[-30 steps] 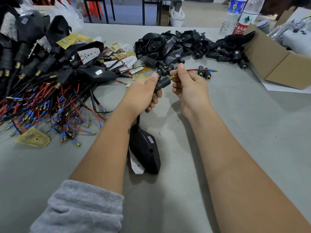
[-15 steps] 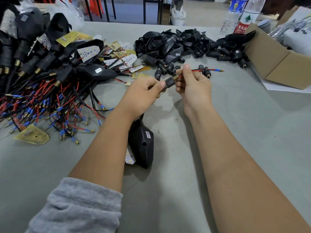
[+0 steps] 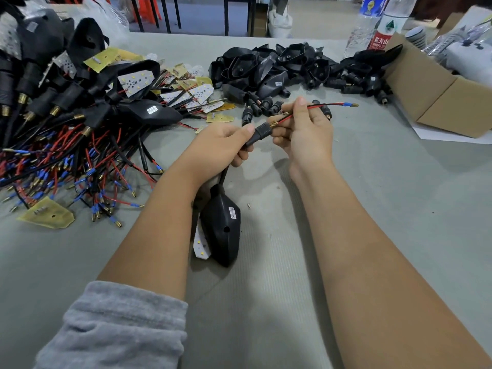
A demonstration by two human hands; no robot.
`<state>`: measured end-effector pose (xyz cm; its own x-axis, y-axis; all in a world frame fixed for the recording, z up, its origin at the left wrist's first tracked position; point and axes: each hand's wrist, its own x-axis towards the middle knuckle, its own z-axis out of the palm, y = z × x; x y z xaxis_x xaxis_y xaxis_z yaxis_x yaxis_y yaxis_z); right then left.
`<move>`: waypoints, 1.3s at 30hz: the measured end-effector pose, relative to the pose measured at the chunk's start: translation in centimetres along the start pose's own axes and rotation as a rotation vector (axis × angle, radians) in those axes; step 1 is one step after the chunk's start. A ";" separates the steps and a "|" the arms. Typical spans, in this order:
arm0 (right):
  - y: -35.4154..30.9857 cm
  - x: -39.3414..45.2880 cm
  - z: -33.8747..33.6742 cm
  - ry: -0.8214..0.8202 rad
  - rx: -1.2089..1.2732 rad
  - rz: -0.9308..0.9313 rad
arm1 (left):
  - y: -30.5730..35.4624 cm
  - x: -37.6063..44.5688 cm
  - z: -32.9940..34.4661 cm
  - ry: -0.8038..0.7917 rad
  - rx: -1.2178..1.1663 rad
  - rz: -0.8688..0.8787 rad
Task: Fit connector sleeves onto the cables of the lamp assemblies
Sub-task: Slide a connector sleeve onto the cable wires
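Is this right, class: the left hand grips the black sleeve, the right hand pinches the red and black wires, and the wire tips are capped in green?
Not quite. The head view shows the wire tips capped in blue, not green. The left hand does grip the black sleeve, and the right hand pinches the wires.

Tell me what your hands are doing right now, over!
Left hand grips black connector sleeve. Right hand pinches red-and-black cable beyond its brass end. Lamp housing lies on table. Nothing blocking.

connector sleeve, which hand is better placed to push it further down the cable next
Left. The left hand already grips the connector sleeve on the cable. The right hand pinches the red and black wires beyond its brass end, so it is better placed to hold them taut.
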<state>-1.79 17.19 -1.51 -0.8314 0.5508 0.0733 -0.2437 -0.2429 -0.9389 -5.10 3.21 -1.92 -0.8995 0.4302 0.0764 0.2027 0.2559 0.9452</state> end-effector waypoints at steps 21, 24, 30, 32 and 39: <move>0.1 -0.4 0.6 -0.160 0.063 0.029 | 0.4 -0.4 -0.1 0.003 -0.099 0.008; 0.0 -0.3 0.4 -0.146 0.090 0.033 | 0.4 -0.4 -0.1 -0.017 -0.052 0.008; -0.1 -0.2 0.5 -0.098 0.139 0.039 | 0.7 0.0 0.0 -0.022 -0.056 -0.057; -0.1 0.0 0.4 -0.062 0.182 0.041 | 0.8 -0.2 -0.1 -0.033 -0.088 -0.066; 0.1 0.5 0.7 -0.057 0.324 0.176 | 0.7 -0.1 0.0 -0.022 -0.170 -0.040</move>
<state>-2.54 16.91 -1.32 -0.8988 0.4352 -0.0527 -0.2326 -0.5752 -0.7843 -4.89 3.37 -1.28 -0.8963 0.4422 0.0327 0.0971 0.1237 0.9876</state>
